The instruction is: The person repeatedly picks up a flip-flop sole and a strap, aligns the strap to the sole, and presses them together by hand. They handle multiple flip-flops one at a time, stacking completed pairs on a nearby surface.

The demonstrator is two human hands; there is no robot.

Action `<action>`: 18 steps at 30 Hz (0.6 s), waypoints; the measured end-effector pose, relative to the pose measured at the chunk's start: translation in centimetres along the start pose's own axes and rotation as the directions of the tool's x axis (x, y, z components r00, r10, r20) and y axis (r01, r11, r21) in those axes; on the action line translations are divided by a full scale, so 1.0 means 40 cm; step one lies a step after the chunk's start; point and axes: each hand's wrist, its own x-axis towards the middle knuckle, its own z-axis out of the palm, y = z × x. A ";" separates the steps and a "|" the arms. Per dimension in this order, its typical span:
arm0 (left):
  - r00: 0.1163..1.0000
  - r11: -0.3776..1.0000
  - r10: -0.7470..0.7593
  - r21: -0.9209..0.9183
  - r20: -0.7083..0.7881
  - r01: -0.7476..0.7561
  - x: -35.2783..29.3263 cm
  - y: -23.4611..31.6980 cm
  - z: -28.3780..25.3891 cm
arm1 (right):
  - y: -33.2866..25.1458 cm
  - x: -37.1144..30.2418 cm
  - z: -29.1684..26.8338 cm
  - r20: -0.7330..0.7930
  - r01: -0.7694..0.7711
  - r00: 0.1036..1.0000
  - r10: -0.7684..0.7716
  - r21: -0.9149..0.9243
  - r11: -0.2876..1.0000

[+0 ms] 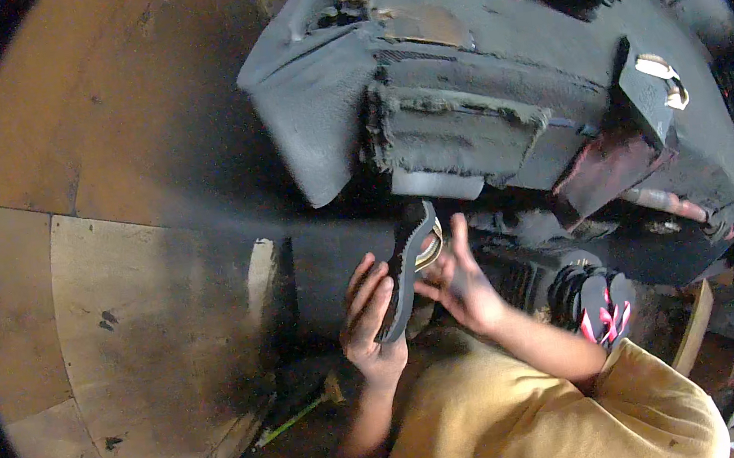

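Note:
My left hand is closed around the sole of a sandal with a thick dark sole and pale straps. The sandal is tilted nearly upright, its upper end just below a pale roller on a dusty grey machine. I cannot tell whether the sole touches the roller. My right hand is at the strap side, with one finger stretched upward and the others apart beside the sandal. Some of its fingertips are blurred and partly hidden behind the sole.
A ragged dusty flap hangs above the roller. Another strapped sandal rests on the machine at the right. Dark sandals with pink straps are stacked beside my right forearm. Wooden panels line the left.

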 end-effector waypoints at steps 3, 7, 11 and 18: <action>0.994 0.989 -0.039 0.148 0.106 0.023 0.002 0.052 -0.021 | -0.027 0.098 -0.023 0.397 -0.064 0.917 -0.031 0.223 0.973; 0.971 0.887 -0.127 0.460 0.201 0.021 0.043 0.092 0.004 | -0.017 0.227 -0.072 0.491 -0.205 0.868 0.070 0.228 0.952; 0.939 0.845 -0.144 0.532 0.311 -0.047 0.104 0.078 0.062 | 0.011 0.257 -0.125 0.492 -0.308 0.860 0.134 0.292 0.905; 0.813 0.789 -0.445 0.595 0.377 0.156 0.154 0.060 0.162 | 0.025 0.159 -0.191 0.326 -0.449 0.884 0.336 0.385 0.807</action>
